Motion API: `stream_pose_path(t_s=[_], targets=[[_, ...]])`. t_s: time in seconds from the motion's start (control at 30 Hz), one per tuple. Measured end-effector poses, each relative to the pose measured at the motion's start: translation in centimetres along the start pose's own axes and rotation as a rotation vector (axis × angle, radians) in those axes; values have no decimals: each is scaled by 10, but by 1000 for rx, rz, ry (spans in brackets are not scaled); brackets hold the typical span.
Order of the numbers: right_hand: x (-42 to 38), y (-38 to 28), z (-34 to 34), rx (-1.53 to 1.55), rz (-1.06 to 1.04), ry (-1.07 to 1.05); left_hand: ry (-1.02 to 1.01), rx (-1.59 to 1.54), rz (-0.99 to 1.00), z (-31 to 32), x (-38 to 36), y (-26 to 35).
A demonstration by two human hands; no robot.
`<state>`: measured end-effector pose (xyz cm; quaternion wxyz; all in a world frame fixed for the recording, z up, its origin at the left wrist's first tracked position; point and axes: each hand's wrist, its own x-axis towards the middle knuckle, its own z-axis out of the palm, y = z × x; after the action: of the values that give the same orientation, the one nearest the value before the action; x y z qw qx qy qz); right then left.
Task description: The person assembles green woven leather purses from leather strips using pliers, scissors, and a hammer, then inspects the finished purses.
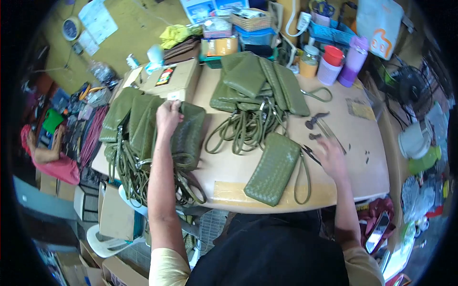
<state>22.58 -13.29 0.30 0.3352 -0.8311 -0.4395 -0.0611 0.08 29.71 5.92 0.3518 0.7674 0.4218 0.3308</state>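
My left hand [169, 118] is closed on the top edge of a green woven wristlet pouch [189, 136], at the right side of a left-hand pile of similar pouches [119, 112]. Their wrist straps [129, 167] hang in a tangle over the table's front edge. Another green woven wristlet pouch [274, 169] lies tilted in front of me, its strap loop [302, 183] to the right. My right hand [332, 159] is open over the table, fingers spread beside a slim black tool [311, 155]. A second pile of green pouches [245, 78] lies farther back.
On the table [353, 176] lie dark metal tools [315, 121] and small black bits. Behind stand a cardboard box [174, 83], a jar [309, 62], a red-topped cup [330, 64] and a purple bottle [353, 62]. Another person [52, 157] sits at far left.
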Motion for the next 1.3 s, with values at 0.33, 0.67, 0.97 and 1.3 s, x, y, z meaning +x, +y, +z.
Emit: stream_pose_path(t_s=[0.33, 0.67, 0.97, 1.3], targets=[[12, -33, 6, 671, 371, 127, -6, -312, 69, -19, -76, 46], [89, -199, 95, 1054, -36, -371, -99, -539, 92, -13, -166, 66], [75, -215, 76, 771, -182, -116, -100, -777, -59, -12, -159, 56], [69, -233, 33, 104, -600, 23, -75, -697, -1, -4, -161, 62]])
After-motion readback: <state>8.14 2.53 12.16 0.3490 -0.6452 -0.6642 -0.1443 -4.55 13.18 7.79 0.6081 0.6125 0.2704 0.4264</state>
